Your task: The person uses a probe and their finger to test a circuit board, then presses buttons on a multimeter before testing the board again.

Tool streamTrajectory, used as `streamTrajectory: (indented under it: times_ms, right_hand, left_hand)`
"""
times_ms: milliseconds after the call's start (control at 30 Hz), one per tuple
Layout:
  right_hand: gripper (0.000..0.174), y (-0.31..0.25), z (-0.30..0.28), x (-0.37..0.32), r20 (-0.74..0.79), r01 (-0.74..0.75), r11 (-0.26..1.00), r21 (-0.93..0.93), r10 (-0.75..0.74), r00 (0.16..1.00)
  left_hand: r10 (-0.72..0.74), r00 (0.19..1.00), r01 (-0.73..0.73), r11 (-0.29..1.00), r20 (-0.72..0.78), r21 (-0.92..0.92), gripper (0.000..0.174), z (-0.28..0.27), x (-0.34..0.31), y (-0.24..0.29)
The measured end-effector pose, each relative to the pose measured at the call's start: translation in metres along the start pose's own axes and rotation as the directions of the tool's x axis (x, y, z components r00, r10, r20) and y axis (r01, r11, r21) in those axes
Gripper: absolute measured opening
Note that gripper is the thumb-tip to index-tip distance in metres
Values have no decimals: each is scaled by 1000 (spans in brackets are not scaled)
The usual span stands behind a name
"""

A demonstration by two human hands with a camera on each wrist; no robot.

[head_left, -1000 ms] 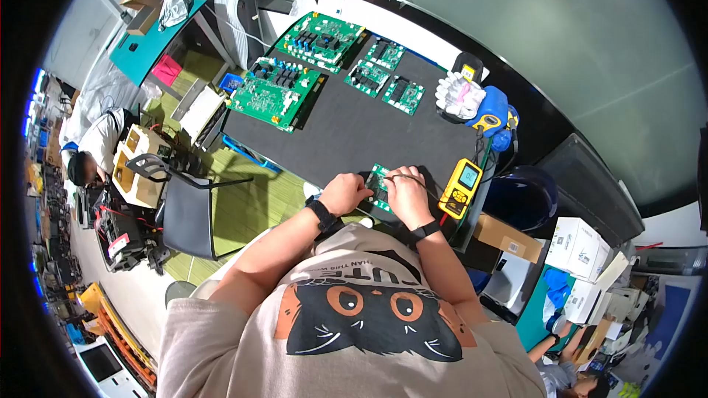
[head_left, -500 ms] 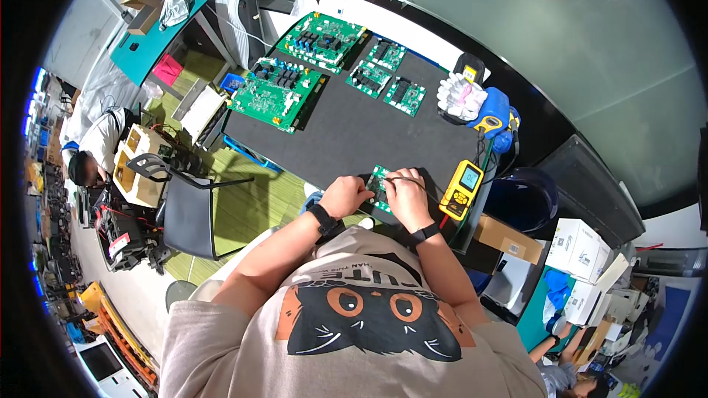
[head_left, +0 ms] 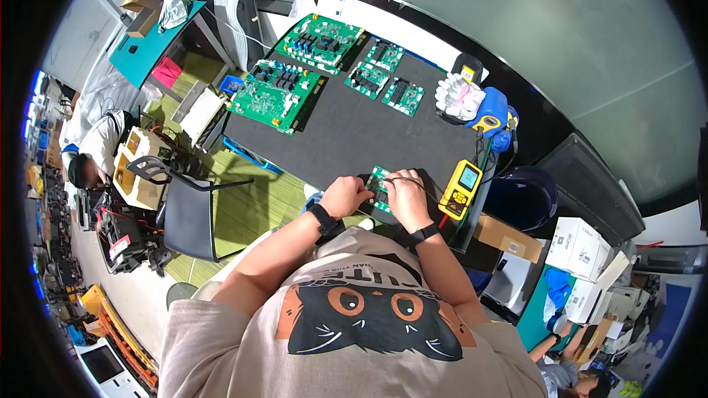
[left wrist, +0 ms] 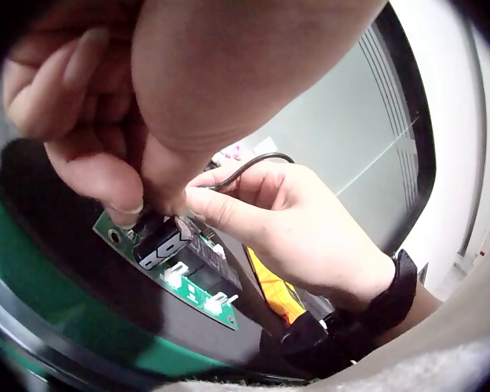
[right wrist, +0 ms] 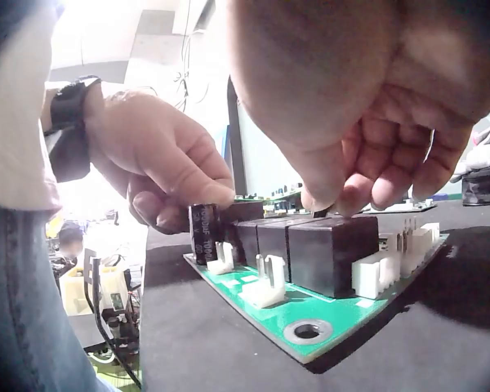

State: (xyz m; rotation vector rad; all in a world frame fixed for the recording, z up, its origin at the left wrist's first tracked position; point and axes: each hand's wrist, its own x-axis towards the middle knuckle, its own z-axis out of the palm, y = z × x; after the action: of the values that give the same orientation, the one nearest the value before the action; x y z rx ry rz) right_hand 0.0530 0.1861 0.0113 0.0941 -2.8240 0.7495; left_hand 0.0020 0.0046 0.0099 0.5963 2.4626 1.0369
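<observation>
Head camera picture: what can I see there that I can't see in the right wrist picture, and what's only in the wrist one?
Only the head view shows the yellow meter and the cat picture on the shirt.

Only the right wrist view clearly shows the round hole at a corner of the green board, and printing on a black cylinder.

Both show that board, the left hand, the right hand and the left wrist's black band.
</observation>
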Motion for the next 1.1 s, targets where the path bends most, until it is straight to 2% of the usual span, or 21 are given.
streamTrajectory:
  times_ms: [333, 433, 500, 567, 733, 1100]
  right_hand:
    - [10, 6, -1, 3, 35, 12, 1000, 24, -13, 999]
    - [8, 7, -2, 5, -54, -11, 991, 130, 18, 998]
    - [7, 12, -6, 4, -155, 22, 989, 144, 0, 988]
    - [6, 19, -9, 0, -189, -6, 987, 163, 37, 981]
    - [7, 27, -7, -9, -134, -48, 986, 158, 69, 989]
    - [7, 22, -3, -15, -170, -13, 978, 207, 49, 984]
  left_hand:
    - [40, 999, -40, 999, -6, 12, 29, 4, 0, -5]
    - [22, 1000, -22, 1000, -5, 3, 29, 3, 1, -5]
    - [45, 999, -45, 999, -8, 12, 28, 4, 2, -7]
    - [44, 999, -43, 999, -7, 12, 28, 3, 2, -5]
    - [29, 999, -29, 999, -15, -13, 26, 2, 0, -2]
    - [35, 999, -35, 999, -30, -5, 25, 3, -3, -2]
